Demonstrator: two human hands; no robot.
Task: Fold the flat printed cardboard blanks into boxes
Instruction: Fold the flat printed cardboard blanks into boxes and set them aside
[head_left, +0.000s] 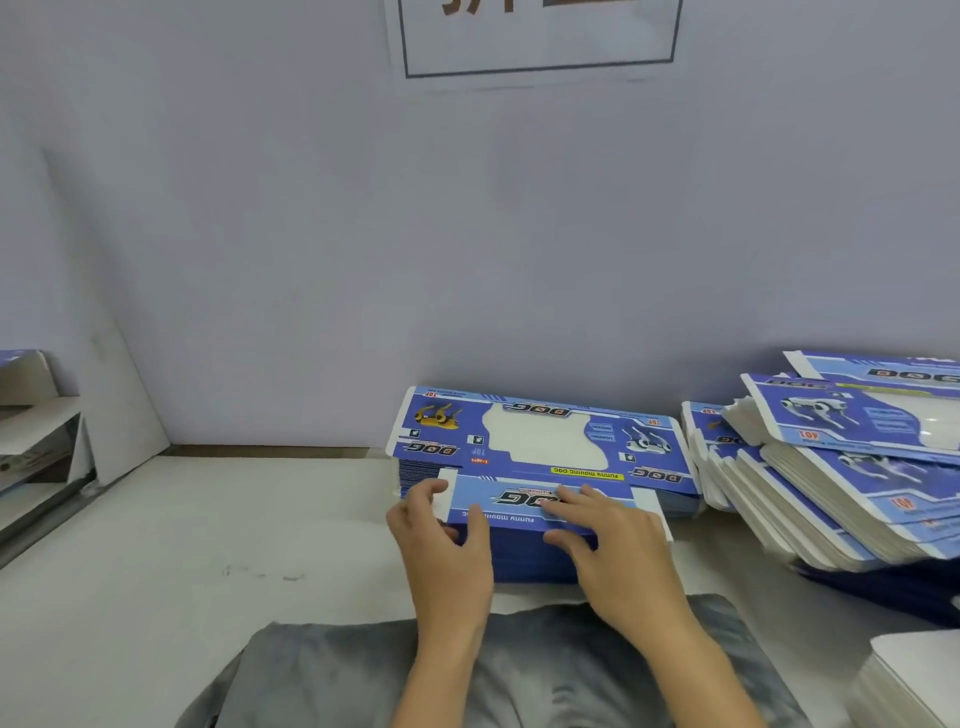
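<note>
- Soft, even light is filling the scene, giving a cool bluish tint to the wall.
- Faint shadows are lying near the far left corner.
- Edges are bending from the wide lens.
- The hands are looking slightly blurred.

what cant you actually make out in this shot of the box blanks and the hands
Head view, the only one:
- Sign on the wall: cut off by the top edge, its text unreadable.
- Right stack of blanks: runs off the right edge, so its extent is unknown.
- Near flap of the top blank: partly covered by the left hand and right hand, so the print is partly hidden.
- Shelf items at the left: cropped and blurred.
</note>
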